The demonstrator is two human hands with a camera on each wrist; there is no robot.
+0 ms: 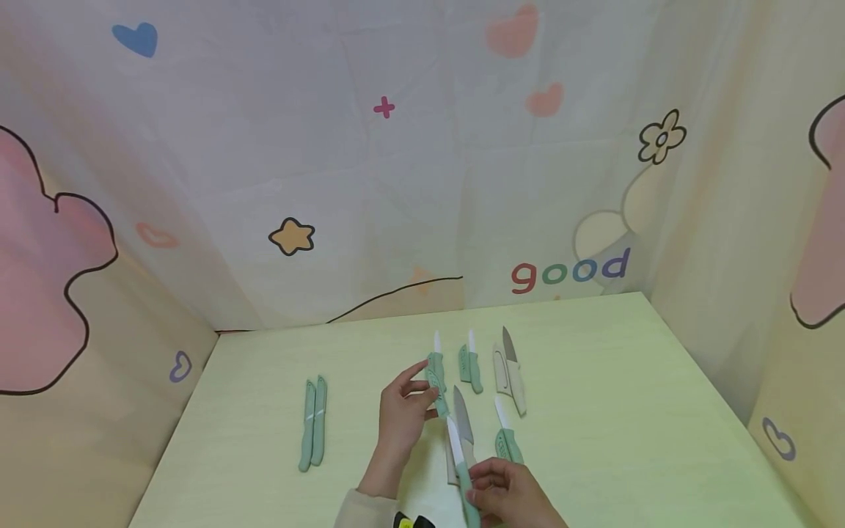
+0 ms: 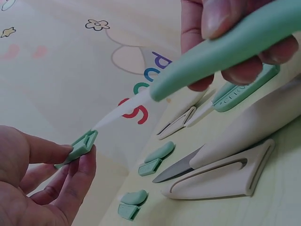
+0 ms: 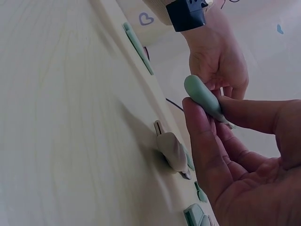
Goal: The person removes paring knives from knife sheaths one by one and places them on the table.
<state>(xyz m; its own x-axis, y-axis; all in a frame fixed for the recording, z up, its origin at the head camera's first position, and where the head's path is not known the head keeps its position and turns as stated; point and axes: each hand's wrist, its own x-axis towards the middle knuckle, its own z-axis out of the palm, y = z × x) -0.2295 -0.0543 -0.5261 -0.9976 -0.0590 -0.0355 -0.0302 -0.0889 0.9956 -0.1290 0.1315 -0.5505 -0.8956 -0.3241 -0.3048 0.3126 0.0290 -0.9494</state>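
My left hand (image 1: 401, 416) pinches a green knife sheath (image 2: 83, 146) between thumb and fingers. My right hand (image 1: 507, 490) grips the green handle of a knife (image 2: 221, 59) with a white blade. In the left wrist view the blade's tip is at the sheath's mouth; whether it is inside, I cannot tell. Both are held above the table. Under them lies a beige knife (image 1: 463, 418) with a grey blade, its beige sheath (image 2: 221, 176) alongside. Near my right hand lies another green knife (image 1: 504, 412) with its sheath (image 1: 502, 444).
Two sheathed green knives (image 1: 320, 429) lie side by side at the table's left. Farther back are two small green knives (image 1: 476, 378) and a beige knife (image 1: 515, 381), with sheaths beside them. A printed curtain (image 1: 409, 169) hangs behind the table (image 1: 594, 411).
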